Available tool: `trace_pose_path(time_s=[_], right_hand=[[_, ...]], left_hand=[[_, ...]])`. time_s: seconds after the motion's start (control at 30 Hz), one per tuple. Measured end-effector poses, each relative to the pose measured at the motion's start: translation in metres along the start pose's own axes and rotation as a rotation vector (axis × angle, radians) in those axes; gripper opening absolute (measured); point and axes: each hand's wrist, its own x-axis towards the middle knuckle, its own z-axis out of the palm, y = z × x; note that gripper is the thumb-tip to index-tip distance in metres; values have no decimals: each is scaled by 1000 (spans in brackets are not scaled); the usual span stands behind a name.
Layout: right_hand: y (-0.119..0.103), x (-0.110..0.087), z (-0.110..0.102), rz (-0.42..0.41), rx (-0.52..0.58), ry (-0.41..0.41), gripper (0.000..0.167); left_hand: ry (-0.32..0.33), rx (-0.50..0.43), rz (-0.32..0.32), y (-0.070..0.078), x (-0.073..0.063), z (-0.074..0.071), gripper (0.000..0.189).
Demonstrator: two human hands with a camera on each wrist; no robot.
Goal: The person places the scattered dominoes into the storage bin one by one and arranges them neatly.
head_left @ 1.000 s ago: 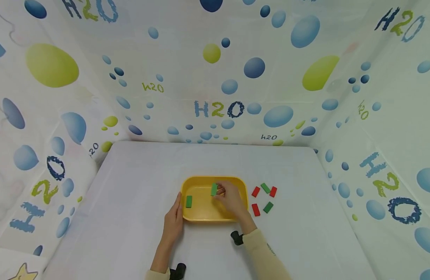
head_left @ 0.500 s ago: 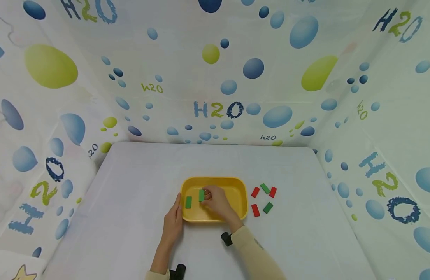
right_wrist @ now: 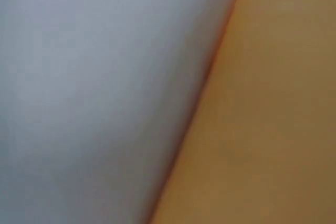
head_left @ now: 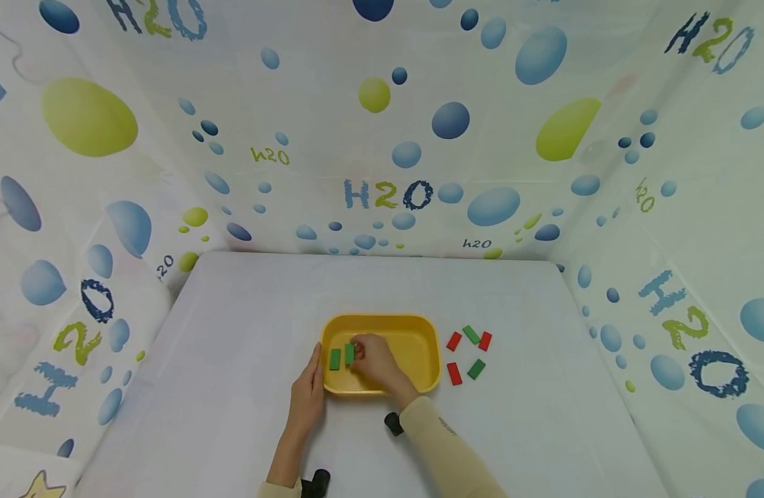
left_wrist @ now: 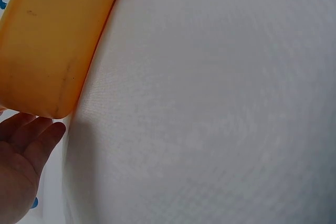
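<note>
In the head view, a green block (head_left: 349, 354) is pinched between the thumb and fingers of my right hand (head_left: 374, 360), over the left part of a yellow tray (head_left: 415, 349). Just left of it, a second green block (head_left: 334, 360) lies on the tray floor. My left hand (head_left: 308, 394) rests against the tray's left end with its fingers extended. The left wrist view has the left hand (left_wrist: 21, 163) at the end of the yellow tray (left_wrist: 52, 40). Only the blurred tray wall (right_wrist: 262, 108) and white cloth appear in the right wrist view; the right hand is out of it.
Right of the tray, on the white tabletop (head_left: 232, 332), lie several loose blocks: a red block (head_left: 454, 373), a green block (head_left: 476, 369) and others behind them. A patterned curtain (head_left: 319, 152) stands behind and at both sides.
My right hand has moved left across the tray with the green block, bringing it close beside the one lying there. The left hand and tray have stayed put.
</note>
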Motion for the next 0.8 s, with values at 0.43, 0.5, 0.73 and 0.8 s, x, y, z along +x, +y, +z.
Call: trace_pose_path(time_s=[0.43,0.5,0.73,0.8], right_hand=[[2,2,8,57,-35,-7,41],[1,3,8,60,-44,-11,41],[0,3,9,68,-59,-20,42],[-1,3,9,66,-68,-26,42]], left_hand=[[-3,7,-3,0,0,1,47],[0,4,-6,-1,0,1,47],[16,-6,-8,2,-1,1,47],[6,-11,-19,4,-1,1,48]])
